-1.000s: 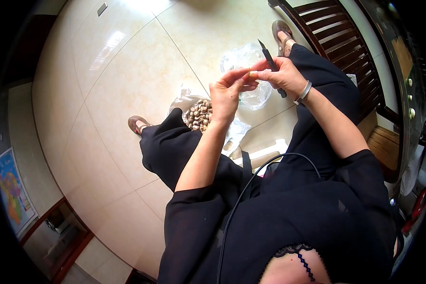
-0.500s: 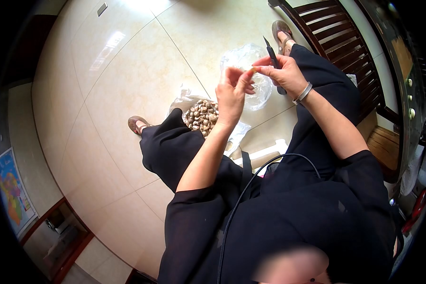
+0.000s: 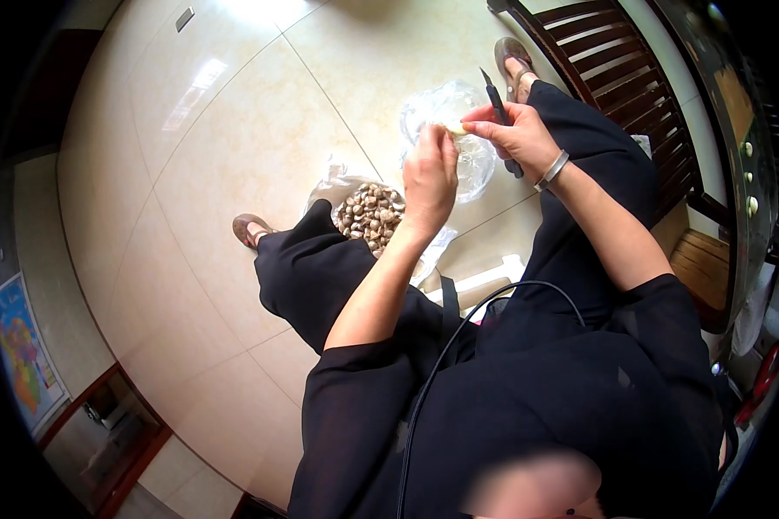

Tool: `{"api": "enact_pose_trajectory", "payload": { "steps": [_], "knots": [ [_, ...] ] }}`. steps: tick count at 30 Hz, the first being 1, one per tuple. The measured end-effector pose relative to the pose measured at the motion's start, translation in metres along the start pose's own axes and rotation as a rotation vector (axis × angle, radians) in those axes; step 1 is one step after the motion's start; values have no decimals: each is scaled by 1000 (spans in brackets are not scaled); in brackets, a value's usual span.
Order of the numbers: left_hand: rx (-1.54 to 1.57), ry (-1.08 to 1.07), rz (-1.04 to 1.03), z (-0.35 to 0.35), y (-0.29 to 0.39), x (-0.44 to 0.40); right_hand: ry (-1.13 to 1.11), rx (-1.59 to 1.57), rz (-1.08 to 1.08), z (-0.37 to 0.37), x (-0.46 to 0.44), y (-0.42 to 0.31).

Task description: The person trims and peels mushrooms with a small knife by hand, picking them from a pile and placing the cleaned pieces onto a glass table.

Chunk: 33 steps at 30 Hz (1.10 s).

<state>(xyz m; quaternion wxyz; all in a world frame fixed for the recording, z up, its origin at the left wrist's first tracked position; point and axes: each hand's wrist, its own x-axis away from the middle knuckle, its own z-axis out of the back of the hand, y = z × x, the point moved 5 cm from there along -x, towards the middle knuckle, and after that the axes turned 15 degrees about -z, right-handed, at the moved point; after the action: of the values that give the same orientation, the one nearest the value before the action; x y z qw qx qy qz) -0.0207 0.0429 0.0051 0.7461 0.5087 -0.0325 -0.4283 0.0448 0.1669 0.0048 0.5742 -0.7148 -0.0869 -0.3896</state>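
Observation:
My right hand [image 3: 521,137], with a bracelet at the wrist, holds a black craft knife [image 3: 496,104], its blade pointing up and away. Between the thumb and finger of that same hand is a small pale yellowish piece [image 3: 455,127]. My left hand [image 3: 430,173] is closed, its fingertips pinched at the other side of the piece. Below and left of my hands, an opened white bag [image 3: 324,185] holds several brown-and-cream rounded items [image 3: 370,216]. Beneath my hands lies a clear plastic bag [image 3: 472,173] on the floor.
Tiled floor [image 3: 225,173] spreads to the left. A dark slatted wooden chair [image 3: 610,65] stands at the upper right. A white object [image 3: 485,277] lies between my legs, and a black cable [image 3: 424,389] crosses my clothes. A map [image 3: 24,346] hangs at the far left.
My left hand has shifted slightly right and turned, with its fingers closed more tightly by the pale piece. My right hand with the knife has hardly moved.

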Motion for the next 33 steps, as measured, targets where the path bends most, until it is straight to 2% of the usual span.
{"api": "enact_pose_trajectory", "payload": {
  "steps": [2, 6, 8, 10, 11, 12, 14, 16, 17, 18, 20, 21, 22, 23, 24, 25, 26, 27, 28, 30, 31, 33],
  "knots": [
    [181, -1, 212, 2, -12, 0, 7, -34, -22, 1, 0, 0],
    [355, 47, 283, 0, -37, 4, -7, -49, -38, 5, -2, 1],
    [478, -3, 324, -10, -42, 3, -134, -153, -86, 6, -3, 4],
    [455, -58, 259, -20, -44, 4, -63, -125, -90, 7, 2, 1],
    [349, -116, 239, -22, -45, 5, -23, -143, -119, 10, 3, 3],
    [251, -172, 209, -25, -49, 5, -110, -226, -103, 16, 7, 3],
    [129, -140, -87, -28, -53, 6, -167, -329, -48, 32, 25, -13],
    [269, -89, 69, -33, -70, 11, -85, -376, 124, 59, 59, -41],
    [249, -115, 102, -31, -69, 11, 12, -401, 204, 76, 82, -53],
    [219, -128, 122, -30, -69, 7, 153, -294, 279, 100, 107, -67],
    [-32, -138, -42, -25, -56, 2, 586, -107, 412, 157, 159, -77],
    [-19, -82, -130, -24, -55, 4, 751, -5, 453, 188, 184, -75],
    [-40, -158, -12, -23, -54, 6, 1017, 121, 523, 220, 208, -74],
    [-72, -170, -42, -19, -54, 9, 1151, 67, 356, 259, 228, -59],
    [-101, -181, -66, -18, -54, 16, 1264, 160, 422, 305, 243, -43],
    [-103, -175, -63, -17, -52, 20, 1303, 309, 482, 352, 257, -26],
    [-54, -159, -52, -14, -51, 25, 1348, 310, 395, 397, 270, -4],
    [-2, -139, -43, -12, -51, 28, 1462, 351, 211, 406, 288, -2],
    [-9, -132, -41, -10, -57, 32, 1452, 378, 340, 443, 294, 13],
    [-3, -152, 53, -1, -85, 44, 1514, 224, 198, 457, 302, 21],
    [-33, -188, 197, 4, -102, 49, 1538, 260, 88, 455, 302, 21],
    [-153, -177, 174, 25, -119, 55, 1434, 199, -93, 486, 288, 40]
  ]
}}
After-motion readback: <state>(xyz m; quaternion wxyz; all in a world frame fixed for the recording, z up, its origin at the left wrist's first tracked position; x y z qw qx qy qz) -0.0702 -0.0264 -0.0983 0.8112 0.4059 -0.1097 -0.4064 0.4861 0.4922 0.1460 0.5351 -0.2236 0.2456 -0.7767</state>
